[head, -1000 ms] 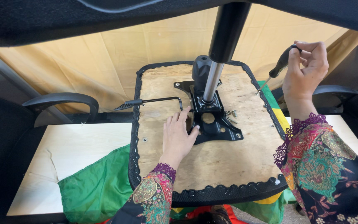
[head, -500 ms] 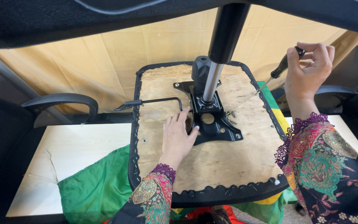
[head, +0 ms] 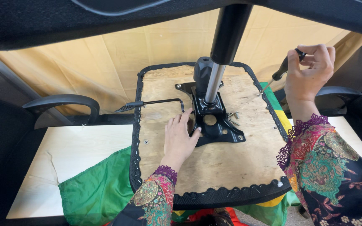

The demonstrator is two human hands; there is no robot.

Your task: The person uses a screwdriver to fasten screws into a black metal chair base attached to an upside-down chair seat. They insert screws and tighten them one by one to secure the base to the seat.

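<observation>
An upturned office chair seat [head: 214, 159] shows its plywood underside with a black edge trim. A black metal mechanism plate [head: 214, 121] with a chrome gas cylinder [head: 213, 83] is fixed near its middle. My left hand [head: 180, 138] lies flat on the wood, fingers touching the plate's left edge. My right hand [head: 308, 73] is raised at the seat's far right edge and grips a black-handled screwdriver [head: 282, 72], its tip angled down toward the wood. A few loose screws [head: 232, 117] lie beside the plate. A black lever [head: 151, 103] sticks out to the left.
The seat rests on a pale table [head: 76, 159] over green cloth [head: 97, 190]. Black armrests stand at the left [head: 61, 104] and right [head: 336, 94]. Tan fabric [head: 114, 54] hangs behind. A dark chair base [head: 105, 12] overhangs the top.
My right hand has shifted slightly right and up with the screwdriver, turning it so the tip points down toward the seat. My left hand has stayed on the wood.
</observation>
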